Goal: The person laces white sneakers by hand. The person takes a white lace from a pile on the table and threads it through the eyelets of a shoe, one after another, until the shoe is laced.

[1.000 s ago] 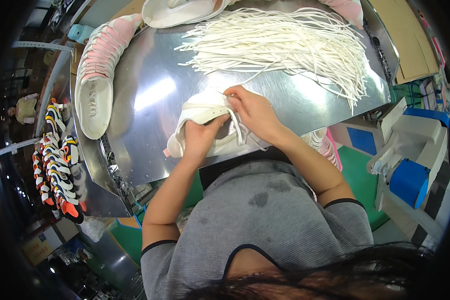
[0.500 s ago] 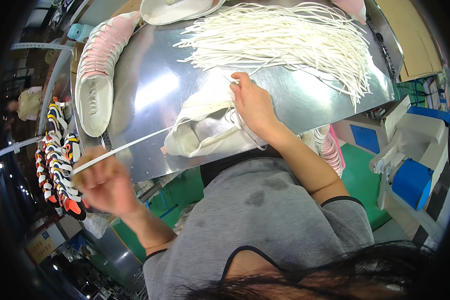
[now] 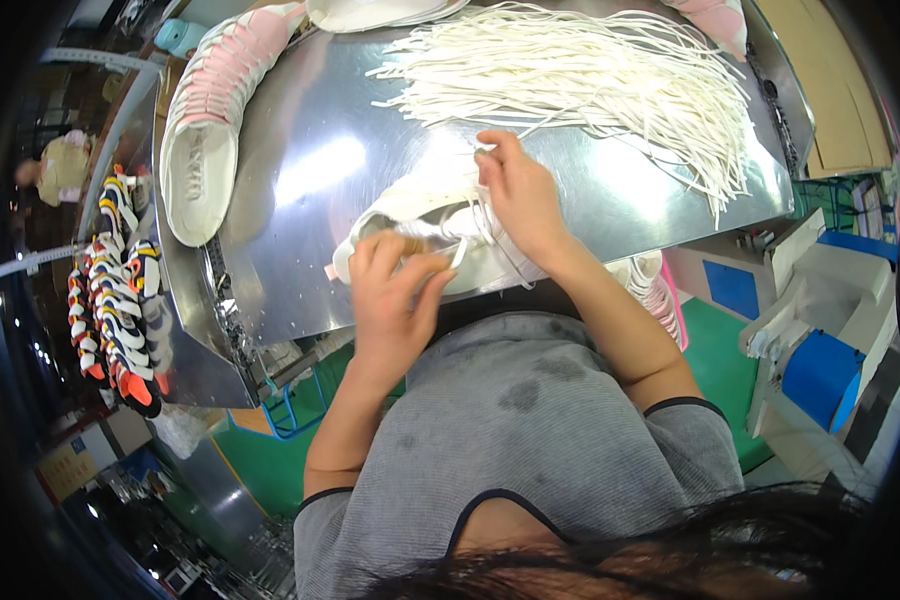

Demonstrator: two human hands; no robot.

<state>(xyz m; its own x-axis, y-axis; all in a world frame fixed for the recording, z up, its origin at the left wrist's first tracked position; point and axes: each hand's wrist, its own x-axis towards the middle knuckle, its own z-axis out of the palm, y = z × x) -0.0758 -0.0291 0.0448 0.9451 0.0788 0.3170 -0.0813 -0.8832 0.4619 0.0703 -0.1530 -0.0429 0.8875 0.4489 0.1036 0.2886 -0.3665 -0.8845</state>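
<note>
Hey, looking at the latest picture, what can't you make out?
All in the head view:
- Left hand: motion blur obscures whether its fingers grip the white lace.
- White shoe: partly hidden behind the left hand.
- Right hand: anything between its fingertips is too small to tell.
- Pale shoe at the top: cut off by the upper edge.
- Lace pile: overlapping strands hide the count.

Laces [image 3: 570, 80] on the table [image 3: 290, 270], behind the shoe [image 3: 415, 197] — shoe row [image 3: 222, 100] at left, seemingly one inside another
</note>
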